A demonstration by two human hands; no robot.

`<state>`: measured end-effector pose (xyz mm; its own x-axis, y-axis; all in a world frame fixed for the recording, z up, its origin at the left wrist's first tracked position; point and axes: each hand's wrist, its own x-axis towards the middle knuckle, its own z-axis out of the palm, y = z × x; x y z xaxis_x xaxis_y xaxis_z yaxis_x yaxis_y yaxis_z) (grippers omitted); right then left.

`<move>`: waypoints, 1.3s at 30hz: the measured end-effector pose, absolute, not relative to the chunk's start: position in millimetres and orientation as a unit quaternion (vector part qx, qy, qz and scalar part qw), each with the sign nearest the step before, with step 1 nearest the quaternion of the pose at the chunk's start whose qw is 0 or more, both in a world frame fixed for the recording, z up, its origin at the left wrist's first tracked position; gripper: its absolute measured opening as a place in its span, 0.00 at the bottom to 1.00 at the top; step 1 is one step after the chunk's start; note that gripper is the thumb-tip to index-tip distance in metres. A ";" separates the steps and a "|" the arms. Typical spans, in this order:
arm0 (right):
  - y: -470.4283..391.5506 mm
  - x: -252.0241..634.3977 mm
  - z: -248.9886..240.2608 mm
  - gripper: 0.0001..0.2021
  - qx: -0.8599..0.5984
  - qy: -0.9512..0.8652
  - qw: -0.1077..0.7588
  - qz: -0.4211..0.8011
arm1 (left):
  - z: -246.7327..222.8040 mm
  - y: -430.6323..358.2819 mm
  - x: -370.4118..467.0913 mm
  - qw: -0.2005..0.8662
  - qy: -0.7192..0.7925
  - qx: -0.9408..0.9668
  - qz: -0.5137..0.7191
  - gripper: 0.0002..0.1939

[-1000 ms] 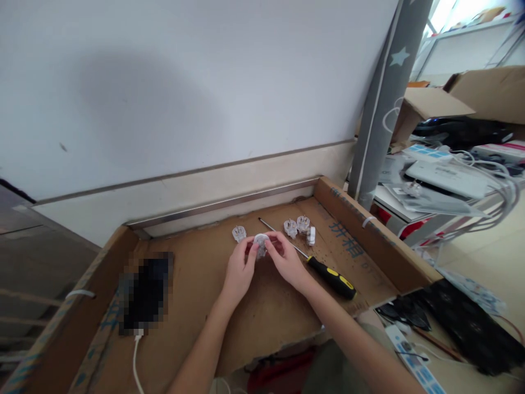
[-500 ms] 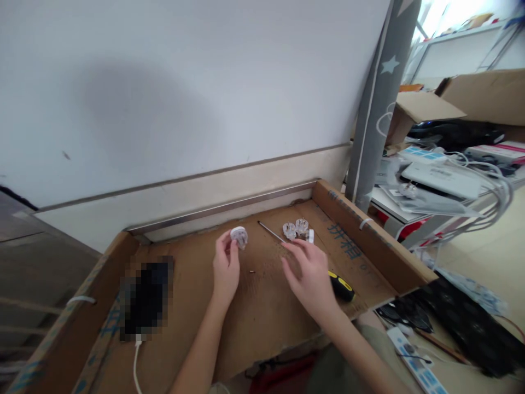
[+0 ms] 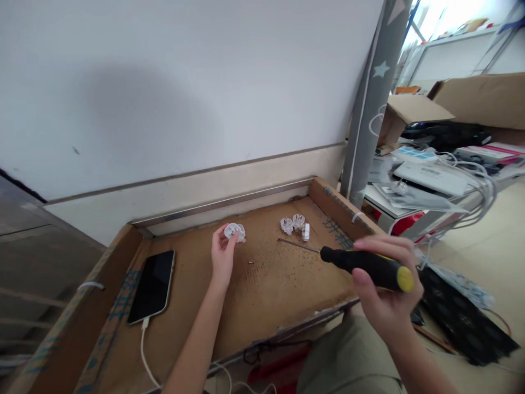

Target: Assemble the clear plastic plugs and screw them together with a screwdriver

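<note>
My left hand pinches a small round white plug, partly clear, a little above the cardboard tray. In my right hand is a black and yellow screwdriver, gripped by its handle. Its thin shaft points left across the tray, the tip apart from the plug. A tiny screw or pin lies on the cardboard between my hands. Behind the screwdriver shaft sit clear plug pieces with metal prongs, and a small white part beside them.
The cardboard tray has raised sides and stands against a white wall. A phone with a white cable lies at its left. To the right, a cluttered table holds cables, flat devices and an open carton.
My right hand has picked up the screwdriver from the tray and moved right and towards me. The plug in my left hand has turned slightly, its face showing more.
</note>
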<state>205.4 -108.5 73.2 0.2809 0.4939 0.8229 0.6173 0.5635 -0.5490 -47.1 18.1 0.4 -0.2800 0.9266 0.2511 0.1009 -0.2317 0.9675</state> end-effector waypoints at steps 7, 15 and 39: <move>-105.8 169.0 117.5 0.10 -0.331 -0.381 0.827 0.248 | -0.7 18.6 -47.6 0.348 0.525 0.465 0.622 0.23; -111.6 135.3 123.4 0.11 -0.326 -0.383 0.804 0.316 | -1.3 20.7 -49.8 0.326 0.543 0.459 0.624 0.23; -126.9 181.9 157.8 0.07 -0.314 -0.352 0.864 0.176 | -1.3 -10.2 -19.6 0.186 0.454 0.808 0.325 0.13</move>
